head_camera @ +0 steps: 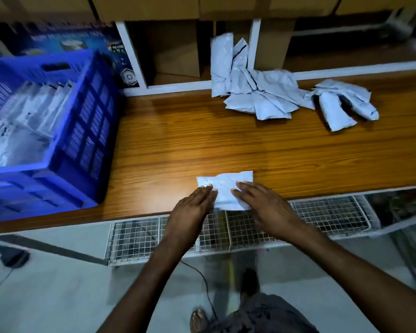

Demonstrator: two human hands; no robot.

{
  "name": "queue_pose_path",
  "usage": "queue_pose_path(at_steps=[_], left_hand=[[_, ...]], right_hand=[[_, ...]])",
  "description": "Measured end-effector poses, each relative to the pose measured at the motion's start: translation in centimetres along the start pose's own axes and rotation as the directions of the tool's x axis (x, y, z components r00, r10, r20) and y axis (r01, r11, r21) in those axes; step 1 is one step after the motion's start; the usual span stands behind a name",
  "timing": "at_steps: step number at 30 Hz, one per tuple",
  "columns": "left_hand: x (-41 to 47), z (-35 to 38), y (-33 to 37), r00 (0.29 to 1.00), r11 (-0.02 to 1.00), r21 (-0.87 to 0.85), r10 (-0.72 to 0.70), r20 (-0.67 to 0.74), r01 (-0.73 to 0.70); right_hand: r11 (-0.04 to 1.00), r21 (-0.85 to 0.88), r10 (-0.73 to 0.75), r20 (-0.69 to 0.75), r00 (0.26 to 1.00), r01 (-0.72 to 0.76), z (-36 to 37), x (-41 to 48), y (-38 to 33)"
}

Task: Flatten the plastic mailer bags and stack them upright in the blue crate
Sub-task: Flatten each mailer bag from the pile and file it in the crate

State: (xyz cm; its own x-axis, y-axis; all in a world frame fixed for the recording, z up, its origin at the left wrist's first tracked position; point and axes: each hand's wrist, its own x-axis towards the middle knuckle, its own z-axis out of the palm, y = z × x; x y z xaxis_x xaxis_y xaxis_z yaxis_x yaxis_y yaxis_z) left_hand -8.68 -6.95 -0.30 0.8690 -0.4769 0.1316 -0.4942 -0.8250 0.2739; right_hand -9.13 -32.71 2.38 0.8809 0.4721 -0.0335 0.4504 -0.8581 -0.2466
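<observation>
Pressing down on a single mailer bag (226, 188) right at the front edge of the wooden table (178, 145), both hands are laid flat on it with fingers straight, nothing curled or pinched. The left hand (190, 207) covers the bag's left-front part, the right hand (264, 203) sits on its right side, and the crinkly white plastic shows between and beyond the fingertips. Over on the left of the table is the blue crate (87, 111), and it's got pale bags standing in it already, though that bit is blurry so I can't count them. At the back of the table there's a loose pile of mailers (255, 92), some leaning up against the white shelf frame (253, 44), with a smaller crumpled bunch (341, 102) just to its right.
</observation>
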Motion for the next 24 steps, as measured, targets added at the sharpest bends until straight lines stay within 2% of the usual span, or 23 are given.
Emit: queue_pose_path(at_steps=[2,4,7,9,11,13,15,17,19,21,22,24], left_hand=[[-0.5,-1.1,0.5,0.994,0.999,-0.048,-0.021,-0.109,0.015],[-0.6,-3.0,1.0,0.984,0.987,-0.157,-0.062,-0.166,0.036],[-0.1,-5.1,1.1,0.977,0.932,-0.359,-0.124,-0.173,0.055],[0.7,-5.3,0.9,0.954,0.898,-0.438,-0.175,-0.244,0.052],[1.9,-5.3,0.6,0.913,0.821,-0.561,-0.301,-0.275,0.102],[3.3,-5.0,0.2,0.88,0.725,-0.669,-0.414,-0.235,0.163],[4.4,-4.2,-0.1,0.866,0.678,-0.711,-0.455,-0.207,0.186],[5.5,-2.9,-0.6,0.866,0.751,-0.632,-0.432,-0.252,0.191],[6.5,-1.4,-0.8,0.892,0.888,-0.395,-0.359,-0.276,0.236],[7.0,0.0,-0.8,0.949,0.968,-0.108,-0.244,-0.201,0.226],[7.1,0.6,-0.7,0.968,0.978,-0.022,-0.21,-0.134,0.209],[7.1,1.6,-0.8,0.977,0.978,0.022,-0.207,-0.043,0.208]], right_hand=[[0.997,0.076,0.013,-0.098,0.995,-0.005,-0.9,-0.7,-0.6],[0.975,0.211,0.115,-0.198,0.974,-0.073,-2.8,-0.7,-1.4],[0.893,0.418,0.296,-0.267,0.917,-0.167,-5.5,0.7,-1.8],[0.854,0.5,0.317,-0.28,0.906,-0.144,-6.7,1.9,-1.9],[0.879,0.458,0.293,-0.305,0.906,-0.13,-7.2,3.1,-1.7],[0.908,0.393,0.278,-0.312,0.908,-0.143,-7.2,4.7,-1.0],[0.919,0.345,0.295,-0.283,0.913,-0.19,-6.7,6.2,-0.1],[0.958,0.167,0.272,-0.293,0.916,-0.231,-5.4,7.4,0.2],[0.971,0.095,0.238,-0.272,0.932,-0.221,-3.6,8.0,-0.2],[0.978,0.082,0.203,-0.143,0.969,-0.192,-1.5,8.4,-1.0],[0.982,0.051,0.187,-0.074,0.98,-0.184,-0.3,8.6,-1.1],[0.985,-0.011,0.171,-0.019,0.985,-0.171,1.5,8.9,-0.7]])
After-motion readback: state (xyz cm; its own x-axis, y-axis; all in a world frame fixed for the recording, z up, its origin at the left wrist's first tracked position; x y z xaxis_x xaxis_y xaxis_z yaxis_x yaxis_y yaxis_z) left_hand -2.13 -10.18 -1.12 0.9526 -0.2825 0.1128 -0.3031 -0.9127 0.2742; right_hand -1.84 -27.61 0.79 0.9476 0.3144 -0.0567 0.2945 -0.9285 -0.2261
